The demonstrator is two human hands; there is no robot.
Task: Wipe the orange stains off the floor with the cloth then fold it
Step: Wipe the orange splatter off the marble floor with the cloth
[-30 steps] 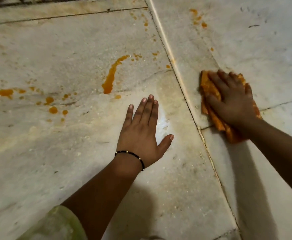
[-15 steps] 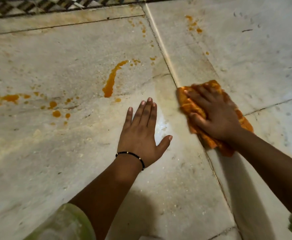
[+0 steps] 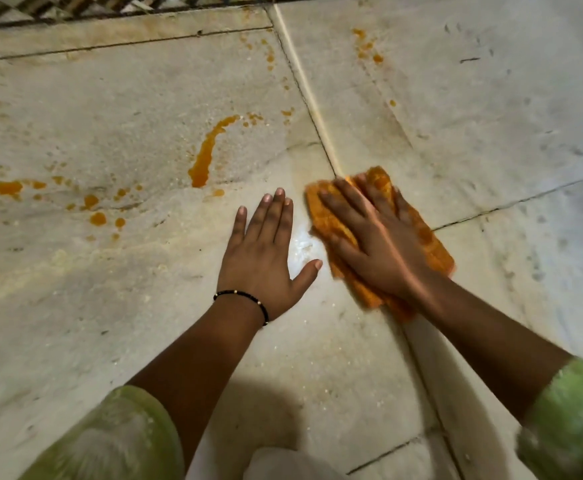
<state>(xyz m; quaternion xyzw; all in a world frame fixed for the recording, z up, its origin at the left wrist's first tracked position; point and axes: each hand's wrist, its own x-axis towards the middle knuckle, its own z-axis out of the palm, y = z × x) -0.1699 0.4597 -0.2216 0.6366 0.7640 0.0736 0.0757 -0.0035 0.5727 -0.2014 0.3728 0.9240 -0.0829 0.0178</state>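
right hand (image 3: 380, 251) fingers straight, flat on the orange cloth (image 3: 435, 251), left hand (image 3: 265, 258) just left, fingers straight on bare floor (image 3: 110, 306)

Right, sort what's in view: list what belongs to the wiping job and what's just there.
Part of the job:
- orange cloth, pressed flat under the right hand
- long orange streak
- orange splatter to its left
- small orange spots farther off
- marble floor

Just there:
- left hand, flat on the floor
- beaded bracelet
- patterned border
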